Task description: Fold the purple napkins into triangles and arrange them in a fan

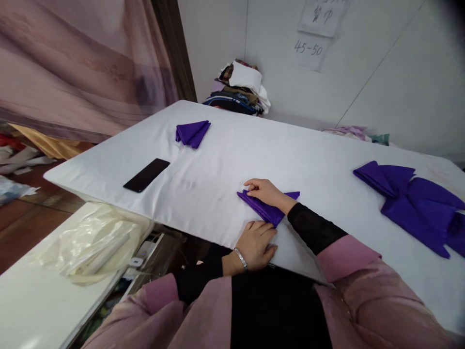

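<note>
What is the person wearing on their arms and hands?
Loose dusty-pink jacket sleeves with snug black sleeves underneath, reaching the wrists. The left hand has a thin silver bracelet at its wrist. The right hand is bare: no gloves, and no rings that I can see.

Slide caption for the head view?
Left hand and right hand rest on a folded purple napkin on the white table, phone nearby.

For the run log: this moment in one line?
left hand: at near tip of folded purple cloth napkin; right hand: flat on it; white-covered table
</note>
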### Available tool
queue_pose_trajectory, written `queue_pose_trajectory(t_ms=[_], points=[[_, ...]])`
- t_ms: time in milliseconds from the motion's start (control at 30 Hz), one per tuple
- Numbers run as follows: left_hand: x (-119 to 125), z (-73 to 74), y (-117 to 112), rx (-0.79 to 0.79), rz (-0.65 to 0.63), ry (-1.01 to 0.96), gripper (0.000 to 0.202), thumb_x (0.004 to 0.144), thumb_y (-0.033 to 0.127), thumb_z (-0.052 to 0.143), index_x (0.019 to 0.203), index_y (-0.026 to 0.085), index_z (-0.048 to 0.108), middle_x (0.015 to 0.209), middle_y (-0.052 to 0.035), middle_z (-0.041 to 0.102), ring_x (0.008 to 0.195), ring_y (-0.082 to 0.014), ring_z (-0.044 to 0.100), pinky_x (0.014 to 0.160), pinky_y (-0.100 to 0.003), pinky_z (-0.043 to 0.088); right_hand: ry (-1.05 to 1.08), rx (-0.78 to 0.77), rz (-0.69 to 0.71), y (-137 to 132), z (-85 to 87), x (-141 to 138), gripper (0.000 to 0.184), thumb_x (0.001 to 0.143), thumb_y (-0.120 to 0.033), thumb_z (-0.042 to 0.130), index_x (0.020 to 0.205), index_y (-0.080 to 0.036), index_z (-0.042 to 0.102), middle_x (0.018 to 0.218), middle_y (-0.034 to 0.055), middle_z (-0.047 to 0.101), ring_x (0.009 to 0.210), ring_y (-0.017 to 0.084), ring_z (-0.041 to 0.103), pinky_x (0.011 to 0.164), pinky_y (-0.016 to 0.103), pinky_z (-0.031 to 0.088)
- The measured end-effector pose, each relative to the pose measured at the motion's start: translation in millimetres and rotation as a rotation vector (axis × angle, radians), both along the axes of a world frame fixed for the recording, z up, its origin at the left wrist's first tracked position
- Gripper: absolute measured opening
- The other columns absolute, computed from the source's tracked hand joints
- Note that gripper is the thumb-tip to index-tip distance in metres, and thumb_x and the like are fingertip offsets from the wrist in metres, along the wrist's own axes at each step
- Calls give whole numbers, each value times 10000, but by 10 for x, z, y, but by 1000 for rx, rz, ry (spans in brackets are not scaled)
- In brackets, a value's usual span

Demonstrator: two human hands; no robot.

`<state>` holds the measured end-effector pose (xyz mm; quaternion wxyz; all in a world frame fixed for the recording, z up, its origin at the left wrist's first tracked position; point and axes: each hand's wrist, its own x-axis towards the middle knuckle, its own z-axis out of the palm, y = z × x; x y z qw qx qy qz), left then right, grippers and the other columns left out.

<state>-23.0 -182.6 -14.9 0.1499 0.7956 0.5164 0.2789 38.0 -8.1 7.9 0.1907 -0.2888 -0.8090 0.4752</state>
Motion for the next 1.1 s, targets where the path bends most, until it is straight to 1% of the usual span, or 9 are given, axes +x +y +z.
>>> queue_pose_trajectory(t_ms=[100,233,333,467,600,767,933,1100], points=[[3,-2,2,1,-1,0,361,784,302,583,1129,195,582,1184,-76,622,1049,-264,510,883,-437,374,-6,10,19,-12,24,-23,280,718,-158,615,993,-183,665,769,-10,623,701,126,560,687,276,434],[-5,20,10,-23,13,-8,327,789,293,576,1100,193,594,1158,-63,636,1030,-256,518,876,-434,378,-6,5,57,-24,22,-63,285,717,-147,627,997,-184,665,787,-9,629,713,124,568,699,276,439],[-49,54,14,-40,26,0,310,806,278,552,1102,192,591,1167,-51,634,1038,-244,515,882,-423,380,-12,-30,72,-45,-3,-75,282,712,-145,637,990,-180,666,801,-2,633,738,130,579,729,287,447],[-134,87,17,-37,59,53,358,822,268,528,1171,193,556,1228,-59,600,1087,-246,496,903,-414,380,10,-92,66,-63,-20,-60,285,712,-156,636,995,-172,664,803,3,631,751,134,582,755,299,452],[-168,78,20,-15,56,72,375,822,272,528,1186,187,548,1232,-75,599,1102,-256,497,902,-427,389,18,-110,92,-68,28,-79,286,720,-168,642,1005,-175,660,807,2,628,743,129,579,742,293,453],[-164,56,22,1,37,51,350,847,271,492,1178,179,560,1244,-89,598,1157,-267,478,948,-440,368,-31,-90,116,-100,78,-162,277,727,-153,642,1002,-179,661,799,-2,632,724,121,577,729,280,459],[-167,64,15,-10,39,35,332,838,260,506,1154,181,569,1234,-79,604,1135,-252,496,942,-422,372,-32,-81,161,-140,22,-222,281,723,-146,651,1000,-190,666,841,5,647,782,129,598,766,282,470],[-162,81,10,1,44,31,321,832,250,515,1136,163,574,1215,-79,614,1147,-242,488,962,-413,361,-22,-76,224,-162,-41,-263,312,714,-133,650,1021,-184,663,837,2,647,782,130,601,759,276,473]])
